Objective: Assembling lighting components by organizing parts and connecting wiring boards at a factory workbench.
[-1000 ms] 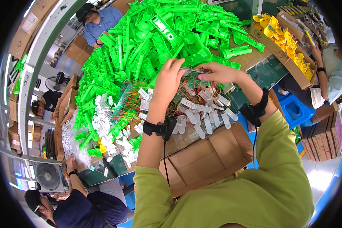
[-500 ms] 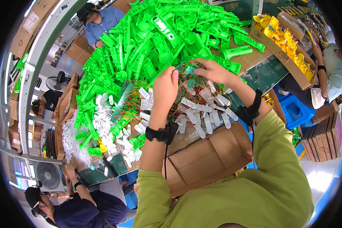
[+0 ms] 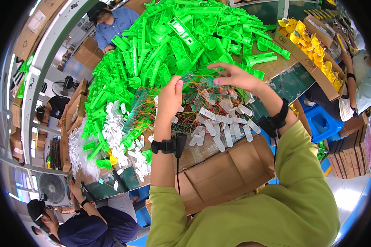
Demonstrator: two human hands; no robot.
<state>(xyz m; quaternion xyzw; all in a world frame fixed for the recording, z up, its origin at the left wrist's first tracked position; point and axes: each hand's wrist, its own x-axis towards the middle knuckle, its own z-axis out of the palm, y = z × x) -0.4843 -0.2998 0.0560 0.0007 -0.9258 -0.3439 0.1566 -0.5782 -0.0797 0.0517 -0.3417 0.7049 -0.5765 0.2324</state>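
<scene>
My left hand [image 3: 170, 99] is closed, its thumb pressed against its fingers at the edge of a small green circuit board [image 3: 188, 77] with thin wires. Part of the grip is hidden behind the hand. My right hand [image 3: 238, 78] is held opposite, index finger stretched out and thumb apart from it. Just beside that thumb is another small green board [image 3: 210, 81]. Below and between the hands lies a tangle of red, orange and yellow wires [image 3: 193, 103]. Several flat white-grey plastic pieces [image 3: 218, 127] lie at the near side of the tangle.
A large heap of green plastic shells [image 3: 173, 45] rises beyond my hands. White parts [image 3: 117, 127] are piled to the left. An open cardboard box [image 3: 218, 168] stands before me. Yellow parts [image 3: 313, 45] fill a box at right, near a blue stool [image 3: 319, 119]. Other people work around.
My left hand has shifted left and slightly down, widening the gap between the hands. The right hand's fingers have spread further apart, and the view has shifted slightly.
</scene>
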